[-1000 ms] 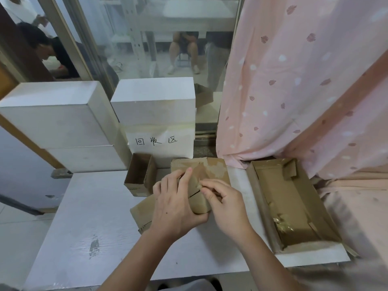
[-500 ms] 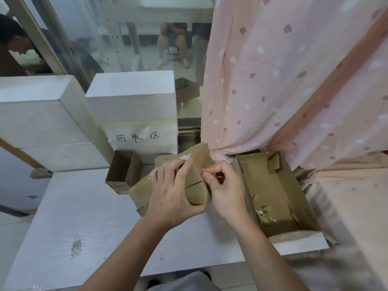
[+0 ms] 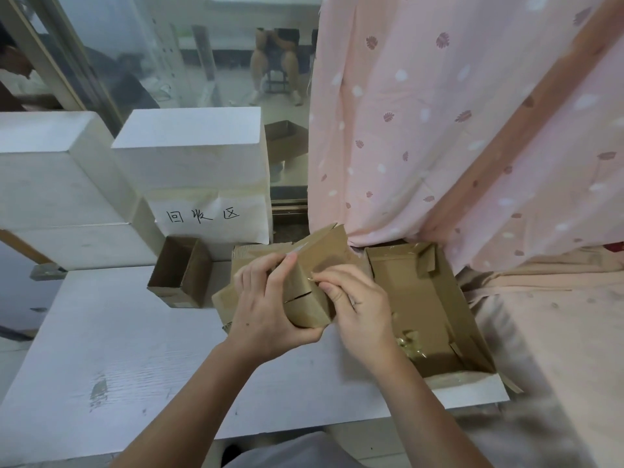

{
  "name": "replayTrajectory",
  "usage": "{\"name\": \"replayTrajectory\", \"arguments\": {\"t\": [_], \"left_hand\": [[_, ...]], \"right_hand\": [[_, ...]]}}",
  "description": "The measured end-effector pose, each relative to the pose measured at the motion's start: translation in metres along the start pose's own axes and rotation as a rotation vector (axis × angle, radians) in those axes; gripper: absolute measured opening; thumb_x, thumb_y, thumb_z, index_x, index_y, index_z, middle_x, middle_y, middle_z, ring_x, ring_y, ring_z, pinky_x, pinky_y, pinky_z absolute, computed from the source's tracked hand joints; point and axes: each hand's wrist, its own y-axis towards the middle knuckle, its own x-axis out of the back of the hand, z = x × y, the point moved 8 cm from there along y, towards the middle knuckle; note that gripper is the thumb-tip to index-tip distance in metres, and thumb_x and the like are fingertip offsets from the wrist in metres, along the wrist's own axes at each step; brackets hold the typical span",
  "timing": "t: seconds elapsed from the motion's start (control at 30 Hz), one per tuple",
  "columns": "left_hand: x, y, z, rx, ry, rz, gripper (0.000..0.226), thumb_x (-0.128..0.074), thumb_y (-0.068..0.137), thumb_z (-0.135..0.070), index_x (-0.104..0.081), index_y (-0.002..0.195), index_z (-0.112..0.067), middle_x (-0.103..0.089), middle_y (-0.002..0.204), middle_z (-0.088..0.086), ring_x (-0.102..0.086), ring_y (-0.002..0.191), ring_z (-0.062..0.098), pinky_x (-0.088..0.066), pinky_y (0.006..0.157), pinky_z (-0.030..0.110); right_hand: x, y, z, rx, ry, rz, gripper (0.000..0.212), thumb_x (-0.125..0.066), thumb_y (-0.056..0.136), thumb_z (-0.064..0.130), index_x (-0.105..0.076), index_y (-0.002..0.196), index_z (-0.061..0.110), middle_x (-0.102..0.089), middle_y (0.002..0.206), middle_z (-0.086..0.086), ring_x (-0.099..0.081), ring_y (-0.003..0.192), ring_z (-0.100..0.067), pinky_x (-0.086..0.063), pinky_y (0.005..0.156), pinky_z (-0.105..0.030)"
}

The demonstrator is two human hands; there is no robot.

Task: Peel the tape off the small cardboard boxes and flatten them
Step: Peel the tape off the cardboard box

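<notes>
- Small cardboard box (image 3: 305, 298) held tilted just above the white table (image 3: 101, 332), near the table's middle back.
- Left hand (image 3: 266, 312) wrapped round the box from its left side, fingers clamped on it, thumb stretched up along the top edge.
- Right hand (image 3: 361, 305) at the box's right side, thumb and forefinger pinched together on a strip of clear tape (image 3: 312, 280) at the box's upper face.
- Flattened cardboard (image 3: 224, 300) lying on the table under and behind the held box.
- Open small box (image 3: 180, 271) standing on the table to the left of the held box, well apart from both hands.
- Shallow cardboard tray (image 3: 422, 298) on the table to the right of the held box, just beside the right hand, with crumpled tape scraps (image 3: 410, 342) inside.
- Paper sign (image 3: 209, 216) with handwritten characters on the white blocks (image 3: 189, 146) behind the table.
- Pink curtain (image 3: 456, 130) hanging behind the tray.
</notes>
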Motion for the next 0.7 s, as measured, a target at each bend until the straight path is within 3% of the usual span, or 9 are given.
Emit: {"name": "replayTrajectory", "arguments": {"t": [0.13, 0.2, 0.33, 0.57, 0.7], "left_hand": [[0.001, 0.001, -0.001, -0.020, 0.027, -0.026, 0.112, -0.087, 0.052, -0.057, -0.043, 0.142, -0.008, -0.051, 0.133, 0.013, -0.045, 0.127, 0.023, -0.038, 0.099, 0.045], [0.002, 0.002, -0.003, -0.034, 0.053, -0.040, 0.109, -0.085, 0.054, -0.057, -0.044, 0.142, -0.008, -0.051, 0.132, 0.012, -0.048, 0.123, 0.027, -0.039, 0.097, 0.046], [0.001, 0.002, -0.005, -0.059, 0.094, -0.026, 0.105, -0.082, 0.058, -0.060, -0.043, 0.143, -0.011, -0.045, 0.134, 0.007, -0.050, 0.120, 0.028, -0.037, 0.096, 0.046], [0.006, -0.004, -0.006, -0.069, 0.123, -0.019, 0.108, -0.087, 0.055, -0.057, -0.044, 0.143, -0.011, -0.044, 0.135, 0.007, -0.049, 0.121, 0.028, -0.037, 0.098, 0.047], [0.006, -0.007, -0.007, -0.065, 0.122, -0.005, 0.110, -0.088, 0.054, -0.057, -0.043, 0.143, -0.011, -0.044, 0.136, 0.007, -0.049, 0.123, 0.028, -0.037, 0.100, 0.048]], "right_hand": [[-0.001, 0.004, -0.017, -0.246, 0.217, 0.052, 0.028, -0.075, 0.089, 0.004, -0.075, 0.106, 0.027, -0.069, 0.104, 0.015, -0.066, 0.101, -0.008, -0.049, 0.086, -0.016], [-0.003, 0.006, -0.024, -0.302, 0.209, 0.081, 0.026, -0.078, 0.088, 0.009, -0.076, 0.106, 0.027, -0.065, 0.111, 0.016, -0.064, 0.101, -0.004, -0.048, 0.087, -0.016], [-0.005, 0.010, -0.025, -0.286, 0.099, 0.121, 0.010, -0.076, 0.089, 0.009, -0.078, 0.092, 0.019, -0.066, 0.106, 0.016, -0.063, 0.105, -0.002, -0.049, 0.088, -0.017], [-0.009, 0.008, -0.036, -0.399, 0.082, 0.140, 0.007, -0.072, 0.092, 0.018, -0.070, 0.087, 0.023, -0.068, 0.083, 0.005, -0.058, 0.075, -0.003, -0.046, 0.069, -0.017], [-0.006, 0.009, -0.038, -0.358, 0.013, 0.059, 0.007, -0.071, 0.093, 0.019, -0.067, 0.087, 0.021, -0.068, 0.086, 0.007, -0.060, 0.077, -0.005, -0.045, 0.069, -0.016]]}}
